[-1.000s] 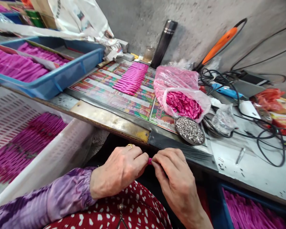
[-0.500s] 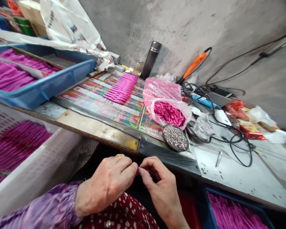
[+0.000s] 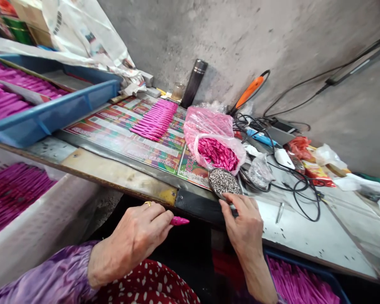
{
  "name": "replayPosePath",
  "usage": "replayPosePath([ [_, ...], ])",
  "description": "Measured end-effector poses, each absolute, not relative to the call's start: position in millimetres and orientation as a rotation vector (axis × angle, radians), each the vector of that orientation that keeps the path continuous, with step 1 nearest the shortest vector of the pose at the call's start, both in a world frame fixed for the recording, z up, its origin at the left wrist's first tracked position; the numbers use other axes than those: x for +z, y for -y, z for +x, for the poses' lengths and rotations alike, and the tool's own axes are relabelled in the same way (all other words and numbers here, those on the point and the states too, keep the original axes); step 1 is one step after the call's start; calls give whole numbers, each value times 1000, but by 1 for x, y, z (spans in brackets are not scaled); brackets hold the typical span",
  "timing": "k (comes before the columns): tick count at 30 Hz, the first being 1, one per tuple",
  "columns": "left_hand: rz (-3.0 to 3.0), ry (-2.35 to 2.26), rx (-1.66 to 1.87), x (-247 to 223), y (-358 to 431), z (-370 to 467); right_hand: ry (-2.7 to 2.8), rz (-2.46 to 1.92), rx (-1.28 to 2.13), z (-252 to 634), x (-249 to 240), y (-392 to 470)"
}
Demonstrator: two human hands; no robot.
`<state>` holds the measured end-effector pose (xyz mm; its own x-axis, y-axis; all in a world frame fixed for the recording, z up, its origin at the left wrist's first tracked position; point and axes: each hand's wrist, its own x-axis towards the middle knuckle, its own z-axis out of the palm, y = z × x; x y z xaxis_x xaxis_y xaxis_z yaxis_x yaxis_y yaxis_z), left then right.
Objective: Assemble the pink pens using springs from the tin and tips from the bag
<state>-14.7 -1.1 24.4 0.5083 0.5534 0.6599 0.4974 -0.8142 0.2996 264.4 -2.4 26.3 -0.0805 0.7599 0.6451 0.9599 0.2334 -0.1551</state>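
My left hand (image 3: 134, 238) is closed round a pink pen-like piece (image 3: 180, 221), whose pointed tip sticks out to the right below the table edge. At the near rim of a round dish of small silver metal parts (image 3: 224, 182) is my right hand (image 3: 244, 221), its thumb and fingertips close together; whether they hold a part is too small to tell. Behind the dish lies an open plastic bag (image 3: 209, 122) with short pink pieces (image 3: 218, 152). A row of slim pink sticks (image 3: 156, 119) rests on the printed sheet (image 3: 114, 137).
A blue tray (image 3: 69, 107) of pink sticks stands at the left, above a white basket (image 3: 50, 211). Further back are a dark flask (image 3: 194, 83) and an orange-handled tool (image 3: 249, 92). Black cables (image 3: 304, 185) tangle at the right. A blue bin (image 3: 332, 278) sits below.
My right hand has left my left hand and moved up and right to the metal parts dish. The pink piece's tip now shows beyond my left fingers. The view has shifted slightly.
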Motion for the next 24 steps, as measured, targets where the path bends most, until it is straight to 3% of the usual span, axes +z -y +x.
replayPosePath([
  [16, 2678, -953, 1182, 8, -4, -14, 2003, -1621, -706, 266, 17, -6],
  [24, 2672, -979, 1168, 9, -1, -15, 1997, -1590, -548, 267, 18, -6],
])
